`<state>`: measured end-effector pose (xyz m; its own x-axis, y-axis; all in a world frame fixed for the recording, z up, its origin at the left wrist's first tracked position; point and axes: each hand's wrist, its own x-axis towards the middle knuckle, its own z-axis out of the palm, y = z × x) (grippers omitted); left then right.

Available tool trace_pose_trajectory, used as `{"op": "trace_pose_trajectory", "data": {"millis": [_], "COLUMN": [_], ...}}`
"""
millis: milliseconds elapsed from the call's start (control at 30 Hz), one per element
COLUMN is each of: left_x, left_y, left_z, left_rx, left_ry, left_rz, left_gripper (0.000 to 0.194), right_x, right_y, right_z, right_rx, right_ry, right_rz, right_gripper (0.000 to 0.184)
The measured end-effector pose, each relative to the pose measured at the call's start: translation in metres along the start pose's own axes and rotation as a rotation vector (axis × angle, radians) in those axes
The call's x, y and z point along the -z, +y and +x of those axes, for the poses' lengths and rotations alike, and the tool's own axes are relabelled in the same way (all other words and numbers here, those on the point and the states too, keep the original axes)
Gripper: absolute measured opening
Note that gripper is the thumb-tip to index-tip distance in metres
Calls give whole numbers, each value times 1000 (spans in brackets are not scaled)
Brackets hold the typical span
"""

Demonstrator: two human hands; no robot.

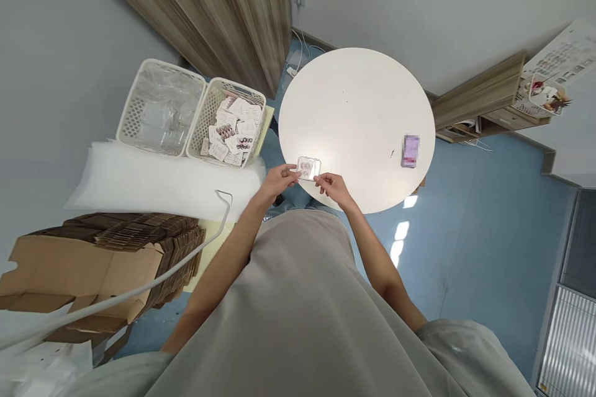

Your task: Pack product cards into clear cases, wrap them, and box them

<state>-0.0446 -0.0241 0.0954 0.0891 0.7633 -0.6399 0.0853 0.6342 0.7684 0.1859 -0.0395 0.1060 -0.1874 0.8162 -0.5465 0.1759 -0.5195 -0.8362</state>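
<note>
A small clear plastic case [308, 167] with a pinkish pattern inside is held between both hands, over the near edge of the round white table [358, 111]. My left hand [279, 180] pinches its left side, thumb in front. On its lower right corner, the fingers of my right hand [332, 186] are closed. Light glints off the right half of the case. What exactly lies inside is too small to tell.
A pixelated purple item [410, 151] lies at the table's right. Leftward stand a white basket of printed cards [228, 84] and a basket of clear plastic bags [149, 68]. White foam sheeting [167, 180], folded cardboard boxes [93, 267] and a curved white rod [186, 258] are nearer.
</note>
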Motion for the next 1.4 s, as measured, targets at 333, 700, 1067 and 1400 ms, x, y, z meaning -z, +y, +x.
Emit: {"op": "trace_pose_trajectory", "data": {"millis": [333,700,1067,1400], "left_x": [-3,-10,60,145], "left_y": [-41,-49,-70,-129], "left_z": [62,89,-3,-38], "left_rx": [125,117,-67,24], "left_ry": [131,104,384,766], "left_rz": [339,466,243,269], "left_gripper": [39,52,33,47], "right_x": [-25,-32,-43,-146], "right_y": [41,41,6,-21], "right_z": [72,104,56,80], "right_rx": [-248,-373,-89,26], "right_ry": [49,110,-23,-307], "right_rz": [-341,-537,-579,-736], "right_gripper": [30,35,27,24]}}
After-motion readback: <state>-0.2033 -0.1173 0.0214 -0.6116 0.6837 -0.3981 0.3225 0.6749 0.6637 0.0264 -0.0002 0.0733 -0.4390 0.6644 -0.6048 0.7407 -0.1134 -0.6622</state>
